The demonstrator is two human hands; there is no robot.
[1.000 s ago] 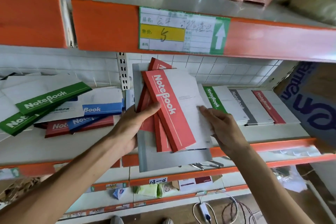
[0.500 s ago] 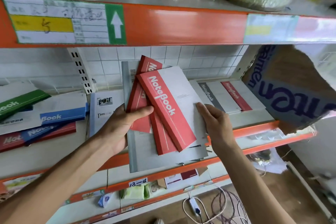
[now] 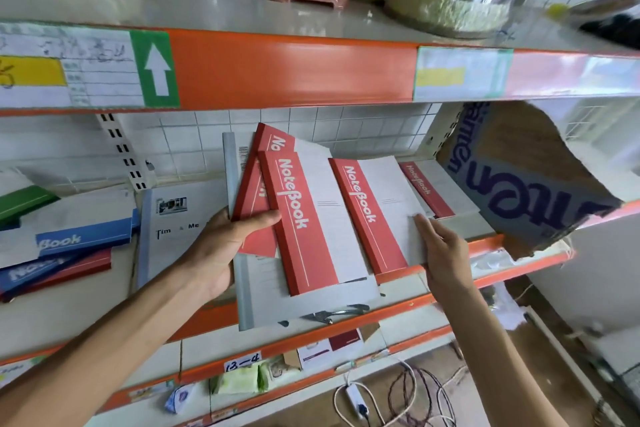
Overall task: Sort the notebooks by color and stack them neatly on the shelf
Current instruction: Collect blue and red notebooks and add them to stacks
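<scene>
- Hands first: the left hand (image 3: 221, 246) grips a fanned bundle (image 3: 298, 218) of red notebooks on a grey folder (image 3: 277, 308), thumb curled over the front.
- The right hand (image 3: 445, 253) holds 1 red notebook (image 3: 377, 211) at its near corner, just beside the bundle, over the shelf (image 3: 485, 243) edge.
- Behind it, another red notebook (image 3: 426, 189) lies flat on the shelf.
- Blue notebooks (image 3: 83, 236) are piled at far left; a torn carton (image 3: 519, 177) stands at right.
</scene>
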